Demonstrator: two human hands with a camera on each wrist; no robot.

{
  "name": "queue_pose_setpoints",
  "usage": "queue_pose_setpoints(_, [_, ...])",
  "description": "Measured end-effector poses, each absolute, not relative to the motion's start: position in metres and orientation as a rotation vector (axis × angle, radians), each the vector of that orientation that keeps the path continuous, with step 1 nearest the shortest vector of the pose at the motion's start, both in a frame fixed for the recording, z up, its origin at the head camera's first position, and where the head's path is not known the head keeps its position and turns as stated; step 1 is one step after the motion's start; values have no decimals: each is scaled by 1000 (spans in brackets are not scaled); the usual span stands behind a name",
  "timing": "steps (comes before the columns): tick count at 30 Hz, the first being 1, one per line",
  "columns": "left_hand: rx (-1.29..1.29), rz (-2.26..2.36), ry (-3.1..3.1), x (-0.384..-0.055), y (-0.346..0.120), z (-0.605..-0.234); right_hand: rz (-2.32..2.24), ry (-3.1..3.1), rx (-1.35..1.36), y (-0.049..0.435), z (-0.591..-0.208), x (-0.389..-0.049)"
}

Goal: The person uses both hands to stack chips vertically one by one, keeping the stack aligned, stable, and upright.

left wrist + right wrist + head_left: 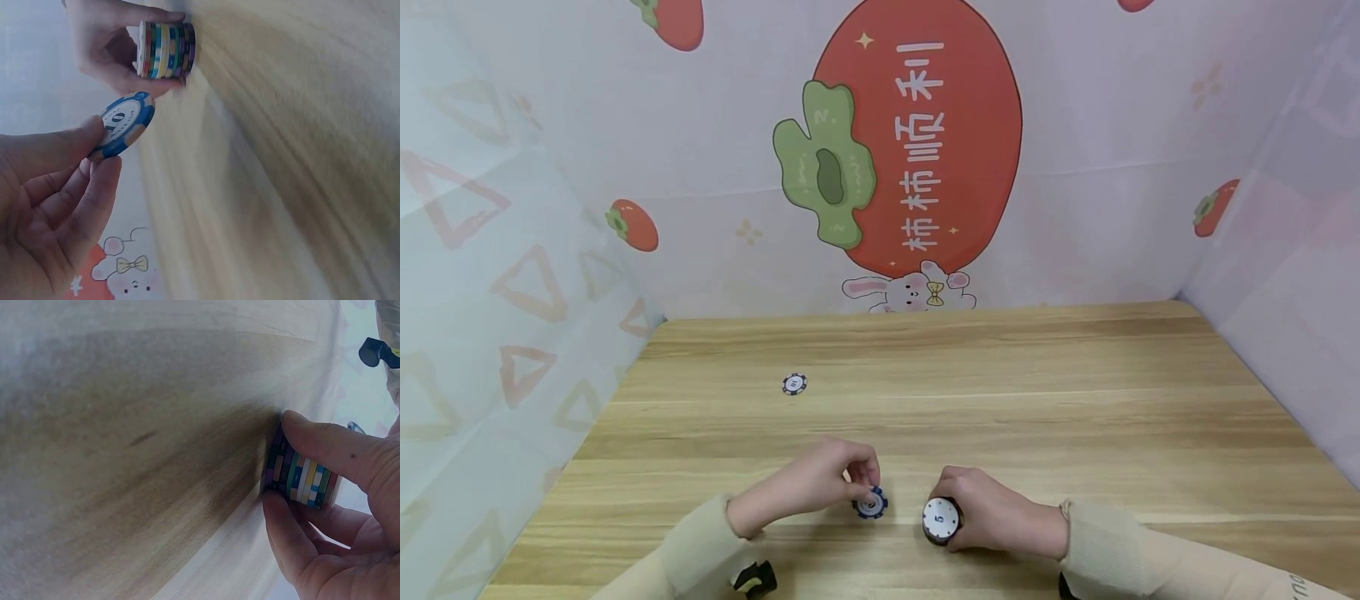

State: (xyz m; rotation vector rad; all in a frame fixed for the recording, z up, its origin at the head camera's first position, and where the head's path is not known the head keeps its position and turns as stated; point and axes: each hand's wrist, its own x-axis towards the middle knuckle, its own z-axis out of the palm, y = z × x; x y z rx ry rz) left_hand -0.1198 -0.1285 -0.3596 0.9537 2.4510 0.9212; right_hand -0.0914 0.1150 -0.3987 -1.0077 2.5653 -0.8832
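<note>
Between thumb and fingers, my left hand [838,479] pinches a blue-and-white poker chip [870,503] marked 10. In the left wrist view this chip [127,125] is tilted and held clear of the table. To its right, my right hand [992,508] grips a stack of poker chips [941,518] from the side, thumb and fingers around it. A white chip with a 5 tops the stack. Seen from the right wrist, the stack [300,472] shows several colours, and its base is at the tabletop. A gap separates the held chip from the stack.
Another chip [794,383] marked 10 lies flat farther back on the wooden table [1037,392], left of centre. A printed cloth [1097,225] hangs behind the table's far edge, with pale cloth sides left and right. A black strap piece [756,578] shows under the left sleeve.
</note>
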Motion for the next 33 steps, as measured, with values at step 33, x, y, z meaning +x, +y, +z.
queue_pose_setpoints(33, [313,1582,1843,-109,-87,-390,-844,2590,-1039,114,-397,-90])
